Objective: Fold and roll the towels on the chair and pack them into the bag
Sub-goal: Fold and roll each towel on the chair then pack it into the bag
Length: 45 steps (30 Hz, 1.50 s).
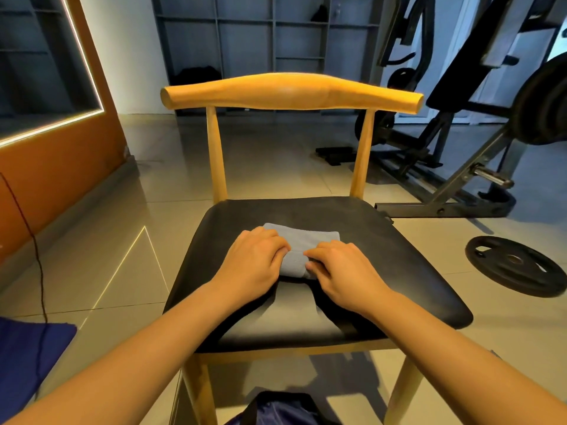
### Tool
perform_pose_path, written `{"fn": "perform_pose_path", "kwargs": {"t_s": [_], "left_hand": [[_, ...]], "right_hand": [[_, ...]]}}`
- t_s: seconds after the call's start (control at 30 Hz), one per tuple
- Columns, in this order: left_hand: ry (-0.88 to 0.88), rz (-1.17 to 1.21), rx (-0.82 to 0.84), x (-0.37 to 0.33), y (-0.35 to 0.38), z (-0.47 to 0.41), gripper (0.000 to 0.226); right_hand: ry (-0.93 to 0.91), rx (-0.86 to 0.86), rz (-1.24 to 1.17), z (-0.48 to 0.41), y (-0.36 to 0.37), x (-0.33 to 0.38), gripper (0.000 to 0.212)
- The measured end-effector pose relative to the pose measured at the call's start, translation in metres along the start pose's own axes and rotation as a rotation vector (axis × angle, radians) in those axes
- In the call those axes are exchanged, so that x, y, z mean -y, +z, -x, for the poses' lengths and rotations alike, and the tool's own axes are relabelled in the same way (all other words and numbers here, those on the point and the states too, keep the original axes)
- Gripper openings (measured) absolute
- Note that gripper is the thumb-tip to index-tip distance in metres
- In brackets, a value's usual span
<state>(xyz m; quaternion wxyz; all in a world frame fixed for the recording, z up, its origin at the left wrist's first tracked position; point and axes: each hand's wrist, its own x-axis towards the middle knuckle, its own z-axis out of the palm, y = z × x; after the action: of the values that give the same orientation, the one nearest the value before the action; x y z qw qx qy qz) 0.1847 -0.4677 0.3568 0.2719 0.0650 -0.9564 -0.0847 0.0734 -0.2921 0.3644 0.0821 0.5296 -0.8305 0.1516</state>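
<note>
A small grey towel, folded into a narrow strip, lies on the black seat of a wooden chair. Its near end is rolled up under my hands. My left hand grips the roll's left part with curled fingers. My right hand grips the right part, thumb and fingers pinching the cloth. The far end of the strip still lies flat on the seat. A dark blue bag shows at the bottom edge, under the chair's front.
A blue cloth lies on the tiled floor at the left, crossed by a dark cable. A weight plate lies on the floor at the right, with a black gym machine behind it. An orange wall panel stands at the left.
</note>
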Motion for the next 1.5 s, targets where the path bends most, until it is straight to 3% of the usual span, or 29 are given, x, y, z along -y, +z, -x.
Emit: {"fn": "perform_pose_path", "kwargs": {"t_s": [0.07,0.2,0.37,0.43,0.57,0.67,0.77,0.83,0.93,1.03,1.37,1.5], "left_hand": [[0.039,0.008,-0.085,-0.003,-0.002,0.010,0.022],[0.045,0.012,-0.036,0.000,0.002,0.015,0.031],[-0.015,0.057,0.002,0.007,0.012,-0.008,0.025],[-0.045,0.068,0.038,0.011,0.015,-0.017,0.026],[-0.052,0.048,0.038,0.011,0.014,-0.025,0.028],[0.048,0.015,-0.052,0.011,0.011,-0.015,0.027],[0.044,0.041,0.049,0.020,0.016,-0.014,0.035],[0.032,0.044,0.110,0.025,0.020,-0.023,0.031],[0.004,0.038,0.206,0.028,0.026,-0.038,0.033],[-0.047,0.011,0.280,0.028,0.030,-0.050,0.036],[-0.172,0.017,0.423,0.028,0.038,-0.084,0.038],[-0.208,-0.041,0.463,0.032,0.044,-0.094,0.040]], "right_hand": [[0.062,0.037,-0.032,-0.009,0.000,-0.002,0.032],[0.142,0.098,0.007,-0.019,0.000,-0.001,0.037],[0.010,-0.073,0.132,-0.009,-0.002,0.001,0.024],[-0.043,-0.056,0.147,-0.003,-0.001,-0.002,0.025],[0.016,-0.032,0.047,-0.012,0.003,-0.012,0.015],[0.120,0.050,-0.048,-0.026,0.001,-0.019,0.026],[0.187,0.090,-0.140,-0.035,0.001,-0.022,0.035],[0.186,0.104,-0.066,-0.038,0.002,-0.022,0.036],[0.082,-0.075,0.168,-0.036,0.004,-0.023,0.028],[-0.018,-0.145,0.185,-0.032,0.004,-0.027,0.022],[0.319,0.007,-0.110,-0.058,0.016,-0.045,0.043],[0.376,0.004,-0.051,-0.065,0.021,-0.050,0.038]]}}
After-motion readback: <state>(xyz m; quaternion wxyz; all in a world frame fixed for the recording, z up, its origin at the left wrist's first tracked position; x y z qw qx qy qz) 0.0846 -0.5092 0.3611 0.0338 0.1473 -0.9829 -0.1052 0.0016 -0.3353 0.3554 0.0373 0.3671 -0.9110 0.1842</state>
